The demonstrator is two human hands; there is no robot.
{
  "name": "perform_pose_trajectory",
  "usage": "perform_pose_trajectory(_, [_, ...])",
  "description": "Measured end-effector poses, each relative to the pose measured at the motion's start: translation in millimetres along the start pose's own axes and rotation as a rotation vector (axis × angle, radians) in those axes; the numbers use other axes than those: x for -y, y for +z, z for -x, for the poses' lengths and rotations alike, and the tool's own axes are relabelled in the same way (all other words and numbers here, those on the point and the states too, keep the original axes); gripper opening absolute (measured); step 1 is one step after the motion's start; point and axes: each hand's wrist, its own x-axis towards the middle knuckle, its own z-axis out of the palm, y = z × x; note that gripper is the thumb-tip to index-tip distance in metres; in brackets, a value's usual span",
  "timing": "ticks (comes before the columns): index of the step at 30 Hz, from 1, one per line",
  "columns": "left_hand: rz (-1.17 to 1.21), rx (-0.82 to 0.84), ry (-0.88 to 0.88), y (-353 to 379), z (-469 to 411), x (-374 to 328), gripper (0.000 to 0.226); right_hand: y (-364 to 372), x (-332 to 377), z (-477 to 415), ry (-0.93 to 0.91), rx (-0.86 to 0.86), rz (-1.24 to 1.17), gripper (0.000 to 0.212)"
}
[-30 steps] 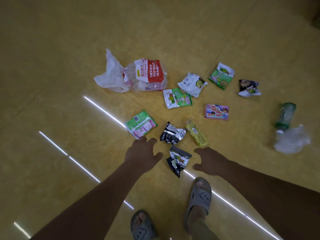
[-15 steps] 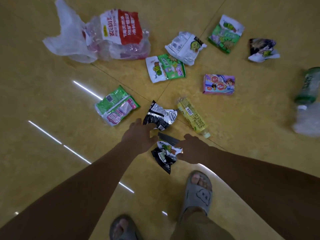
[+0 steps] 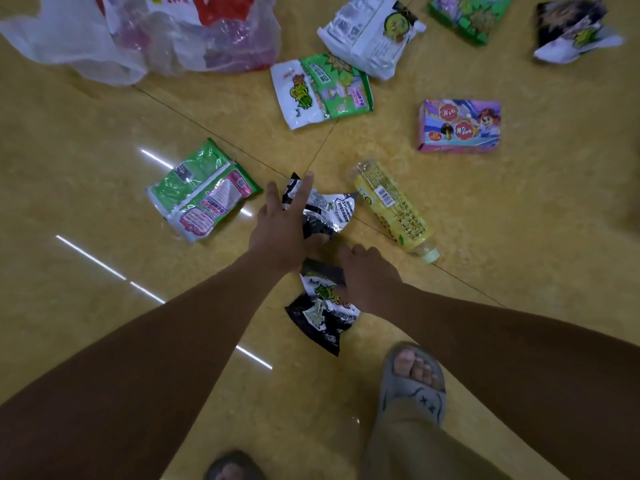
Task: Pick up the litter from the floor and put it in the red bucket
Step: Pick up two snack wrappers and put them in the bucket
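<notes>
Yellow floor tiles [image 3: 104, 174] underfoot, where the left hand [image 3: 284, 230] lies spread, fingers straight, on a silver-black wrapper [image 3: 330, 211], while the right hand [image 3: 369, 277] covers the top of a black wrapper [image 3: 320, 318] near a sandal [image 3: 412, 389], its grip hidden.

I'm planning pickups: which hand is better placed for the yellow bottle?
Right, probably: the right hand sits by the yellow bottle, near its cap; the left hand is spread over the black-and-silver wrapper.

Yellow bottle [image 3: 393, 209], pink box [image 3: 459, 126] (cartoon print), yellow-tan floor [image 3: 104, 140].
</notes>
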Motion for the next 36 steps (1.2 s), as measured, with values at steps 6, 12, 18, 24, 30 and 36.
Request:
perform_pose_trajectory(6, [-0.048,0.005,-0.025,15,-19,-4,0.101,6,-10,-17,-0.028,0.006,-0.045,0.034])
perform_pose_trajectory(12, [0.065,-0.004,-0.087,7,-18,-4,0.086,0,-10,-9,-0.111,0.140,-0.088,0.014])
perform_pose_trajectory(18, [0.070,-0.015,-0.169,-16,19,8,0.067,-18,-3,22,-0.088,0.180,-0.128,0.010])
perform_pose_trajectory(24, [0.051,-0.036,-0.226,-56,63,5,0.060,-53,5,59,-0.070,0.145,-0.237,0.012])
perform_pose_trajectory(30, [0.118,-0.050,-0.230,-108,108,-11,0.066,-96,18,98,-0.039,0.125,-0.196,0.016])
perform_pose_trajectory(36, [0.220,-0.105,-0.253,-162,162,-23,0.065,-146,43,141,-0.042,0.083,-0.217,0.009])
